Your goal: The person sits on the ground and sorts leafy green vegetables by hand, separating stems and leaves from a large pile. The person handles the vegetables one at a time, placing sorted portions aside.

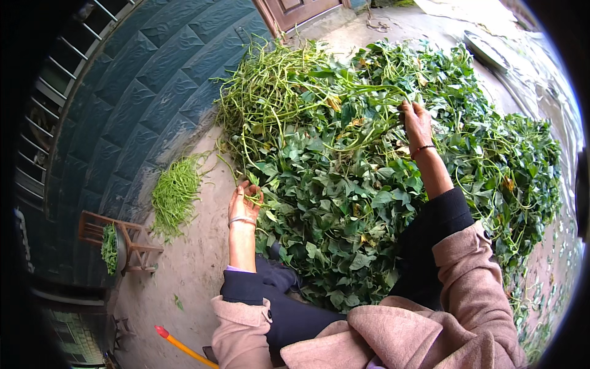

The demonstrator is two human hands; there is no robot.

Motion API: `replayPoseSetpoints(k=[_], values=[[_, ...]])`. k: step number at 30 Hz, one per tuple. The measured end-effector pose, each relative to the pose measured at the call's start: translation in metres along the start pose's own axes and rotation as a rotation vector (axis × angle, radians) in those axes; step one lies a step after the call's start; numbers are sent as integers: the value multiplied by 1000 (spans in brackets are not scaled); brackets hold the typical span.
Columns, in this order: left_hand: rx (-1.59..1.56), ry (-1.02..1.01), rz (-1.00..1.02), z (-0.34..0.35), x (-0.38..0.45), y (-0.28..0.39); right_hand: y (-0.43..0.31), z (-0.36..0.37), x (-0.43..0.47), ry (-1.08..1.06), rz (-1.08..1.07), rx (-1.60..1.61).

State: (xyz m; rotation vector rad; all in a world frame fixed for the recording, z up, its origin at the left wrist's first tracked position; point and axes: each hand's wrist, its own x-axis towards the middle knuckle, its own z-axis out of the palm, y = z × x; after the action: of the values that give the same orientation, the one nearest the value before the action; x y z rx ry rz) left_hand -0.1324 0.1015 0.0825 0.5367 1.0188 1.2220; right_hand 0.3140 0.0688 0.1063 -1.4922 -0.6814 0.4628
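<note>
My right hand (417,125) is raised over a big heap of leafy green vines (341,193), which look like sweet potato vines. Its fingers grip a few long stripped vine stems (378,90) that trail left across the heap. At the heap's left edge, my left hand (243,205) is palm up with its fingers curled around short green stems (253,198). A tangle of mostly leafless vines (265,87) lies on the heap's far left part. On the concrete floor to the left is a pile of thin green stalks (177,196).
A wooden chair (140,253) by the blue tiled wall (138,92) bears a metal basin (121,249) with green leaves (109,249). An orange stick with a red tip (184,348) is near my left sleeve. A brown door (299,11) stands beyond the heap; plastic sheeting (544,83) spreads at right.
</note>
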Motion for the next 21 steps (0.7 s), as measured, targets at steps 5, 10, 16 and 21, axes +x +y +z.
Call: replayPoseSetpoints(k=[5, 10, 16, 21], values=[[54, -104, -71, 9, -6, -2, 9, 5, 3, -1, -85, 6], [297, -199, 2, 26, -17, -1, -4, 17, -20, -293, -214, -390], [542, -434, 59, 59, -38, -26, -28, 51, -80, -743, -475, -595], [740, -575, 13, 78, -51, -52, -18, 65, -93, -1133, -394, -354]])
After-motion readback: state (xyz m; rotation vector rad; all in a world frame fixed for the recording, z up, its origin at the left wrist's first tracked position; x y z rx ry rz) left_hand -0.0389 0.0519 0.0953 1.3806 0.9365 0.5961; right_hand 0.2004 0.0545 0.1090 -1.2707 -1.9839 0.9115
